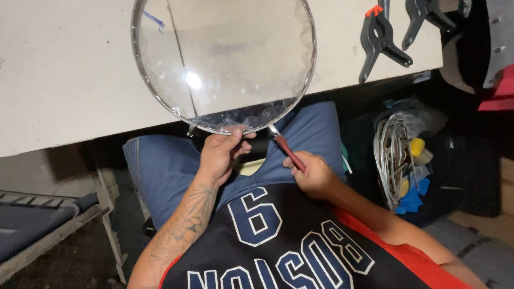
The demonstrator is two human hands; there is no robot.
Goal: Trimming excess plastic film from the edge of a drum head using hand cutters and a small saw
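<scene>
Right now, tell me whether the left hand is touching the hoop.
Touching. The head view shows the left hand with its fingers pinching the near rim of the hoop, no gap between them.

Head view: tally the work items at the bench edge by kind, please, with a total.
Round metal hoop covered in clear film: 1, its near rim pinched by the left hand
Red-handled tool: 1, gripped by the right hand, tip at the hoop's rim
Black spring clamps: 2, one with an orange tip, one at the top edge
Total: 4
</scene>
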